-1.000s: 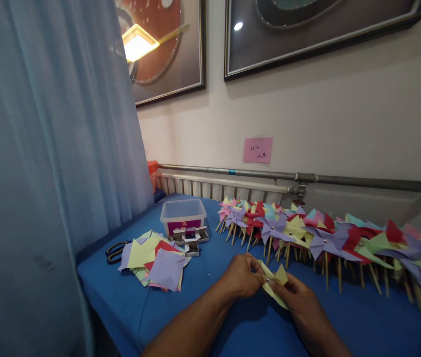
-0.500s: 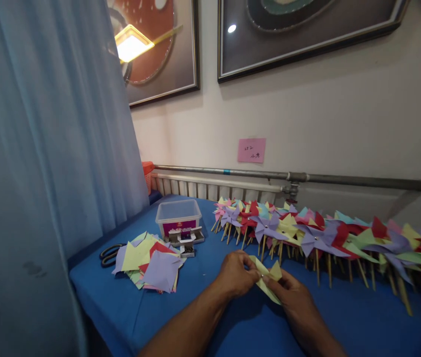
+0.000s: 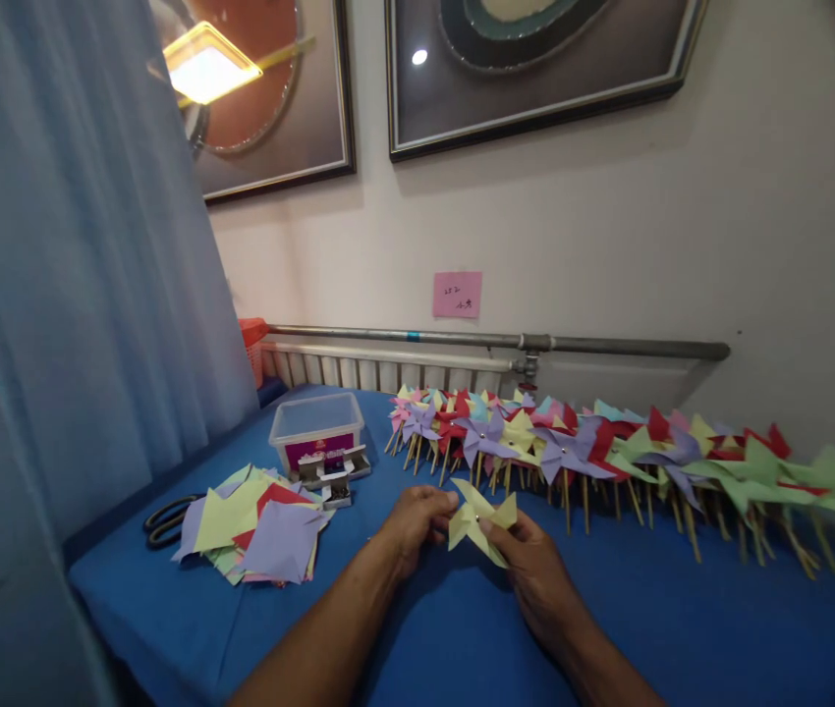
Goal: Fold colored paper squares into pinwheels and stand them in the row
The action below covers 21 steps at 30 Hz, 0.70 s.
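Note:
A pale yellow paper pinwheel (image 3: 473, 538) with its blades folded is in front of me above the table, and a small shiny pin head sits at its centre. My right hand (image 3: 525, 550) grips it from the right, thumb close to the pin. At its left edge is my left hand (image 3: 417, 525), fingers partly curled and apart, seemingly not holding the paper. Any stick behind the pinwheel is hidden. Beyond my hands stand many finished pinwheels (image 3: 565, 452) on wooden sticks, in purple, red, yellow, green and blue.
Loose coloured paper squares (image 3: 281, 540) lie piled at the left, beside black-handled scissors (image 3: 167, 520). Behind them are small open boxes (image 3: 336, 483) and a clear plastic tub (image 3: 316, 422). A blue curtain (image 3: 85, 245) hangs at the left; a pipe (image 3: 462, 339) runs along the wall.
The yellow pinwheel has turned to face me with its blades spread. My left hand has come off the paper and shifted left. The view has swung to the right.

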Motion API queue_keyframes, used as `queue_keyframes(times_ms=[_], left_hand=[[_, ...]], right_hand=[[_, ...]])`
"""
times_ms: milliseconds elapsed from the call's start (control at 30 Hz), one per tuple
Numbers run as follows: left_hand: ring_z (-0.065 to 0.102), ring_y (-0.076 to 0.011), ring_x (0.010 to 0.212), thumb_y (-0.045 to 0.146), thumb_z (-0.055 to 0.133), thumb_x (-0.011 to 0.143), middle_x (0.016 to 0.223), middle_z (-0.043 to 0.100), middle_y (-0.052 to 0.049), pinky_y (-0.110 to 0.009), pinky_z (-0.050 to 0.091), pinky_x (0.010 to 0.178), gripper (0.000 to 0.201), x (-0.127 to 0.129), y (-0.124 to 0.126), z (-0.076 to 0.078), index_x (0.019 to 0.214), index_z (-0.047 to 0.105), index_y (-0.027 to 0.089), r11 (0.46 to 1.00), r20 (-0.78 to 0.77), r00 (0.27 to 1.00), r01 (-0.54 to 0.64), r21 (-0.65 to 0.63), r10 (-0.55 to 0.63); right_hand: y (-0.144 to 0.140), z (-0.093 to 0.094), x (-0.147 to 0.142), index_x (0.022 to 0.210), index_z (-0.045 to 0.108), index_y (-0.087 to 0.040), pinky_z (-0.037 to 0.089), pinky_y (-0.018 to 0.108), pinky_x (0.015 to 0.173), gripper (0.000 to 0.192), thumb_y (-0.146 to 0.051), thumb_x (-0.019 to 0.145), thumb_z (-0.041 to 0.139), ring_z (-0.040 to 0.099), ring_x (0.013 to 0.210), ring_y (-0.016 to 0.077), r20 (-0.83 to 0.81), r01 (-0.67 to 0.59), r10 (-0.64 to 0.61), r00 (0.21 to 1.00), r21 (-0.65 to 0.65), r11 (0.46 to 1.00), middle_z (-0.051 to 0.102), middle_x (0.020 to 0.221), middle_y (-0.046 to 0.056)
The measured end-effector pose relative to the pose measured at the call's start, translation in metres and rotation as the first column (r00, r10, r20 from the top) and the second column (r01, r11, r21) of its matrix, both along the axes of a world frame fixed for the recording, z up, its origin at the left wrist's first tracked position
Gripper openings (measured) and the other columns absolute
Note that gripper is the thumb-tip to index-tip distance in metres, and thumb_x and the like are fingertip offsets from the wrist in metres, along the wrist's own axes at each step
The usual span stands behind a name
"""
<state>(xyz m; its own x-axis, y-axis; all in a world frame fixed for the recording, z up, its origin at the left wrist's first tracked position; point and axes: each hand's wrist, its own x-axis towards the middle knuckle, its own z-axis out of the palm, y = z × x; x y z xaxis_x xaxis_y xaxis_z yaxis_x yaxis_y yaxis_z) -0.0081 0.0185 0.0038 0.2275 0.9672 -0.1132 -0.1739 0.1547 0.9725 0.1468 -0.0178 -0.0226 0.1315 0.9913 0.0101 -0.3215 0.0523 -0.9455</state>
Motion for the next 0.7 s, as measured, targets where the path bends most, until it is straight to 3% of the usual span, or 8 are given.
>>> queue_keyframes(times_ms=[100, 367, 567, 700], left_hand=[[0.047, -0.0099, 0.053, 0.046, 0.083, 0.055, 0.059, 0.057, 0.001, -0.025, 0.032, 0.055, 0.041, 0.002, -0.005, -0.003, 0.069, 0.061, 0.015, 0.987, 0.111, 0.982, 0.156, -0.039, -0.15], [0.054, -0.0118, 0.053, 0.033, 0.091, 0.042, 0.058, 0.063, -0.001, -0.026, 0.039, 0.057, 0.042, 0.01, -0.005, -0.01, 0.064, 0.062, 0.013, 0.999, 0.098, 0.994, 0.045, -0.028, -0.042], [0.061, -0.0151, 0.059, 0.026, 0.085, 0.049, 0.067, 0.072, -0.006, -0.026, 0.045, 0.061, 0.033, 0.014, -0.009, -0.006, 0.075, 0.074, 0.008, 0.997, 0.073, 0.994, 0.078, 0.021, -0.079], [0.059, -0.014, 0.058, 0.025, 0.081, 0.052, 0.065, 0.07, -0.004, -0.025, 0.045, 0.059, 0.026, 0.016, -0.01, -0.006, 0.072, 0.073, 0.009, 0.994, 0.042, 0.996, 0.074, 0.075, -0.077]], right_hand=[[-0.007, 0.007, -0.003, 0.096, 0.073, -0.018, 0.055, 0.034, 0.073, 0.048, -0.049, 0.062, 0.088, 0.073, 0.079, 0.0258, 0.0, -0.044, 0.044, 0.999, 0.02, 0.999, 0.079, 0.088, 0.007], [-0.001, 0.0, -0.002, 0.092, 0.074, -0.018, 0.055, 0.036, 0.072, 0.05, -0.053, 0.059, 0.088, 0.073, 0.077, 0.0277, 0.112, -0.013, 0.007, 0.994, 0.054, 0.998, 0.079, 0.08, 0.006], [0.004, -0.004, -0.001, 0.083, 0.069, -0.02, 0.053, 0.033, 0.069, 0.042, -0.049, 0.059, 0.087, 0.07, 0.071, 0.0242, 0.215, 0.014, -0.038, 0.976, 0.109, 0.994, 0.076, 0.076, 0.004], [-0.002, 0.002, -0.003, 0.077, 0.064, -0.022, 0.053, 0.032, 0.067, 0.037, -0.048, 0.062, 0.085, 0.069, 0.072, 0.024, 0.278, 0.032, -0.066, 0.958, 0.123, 0.992, 0.075, 0.075, 0.003]])
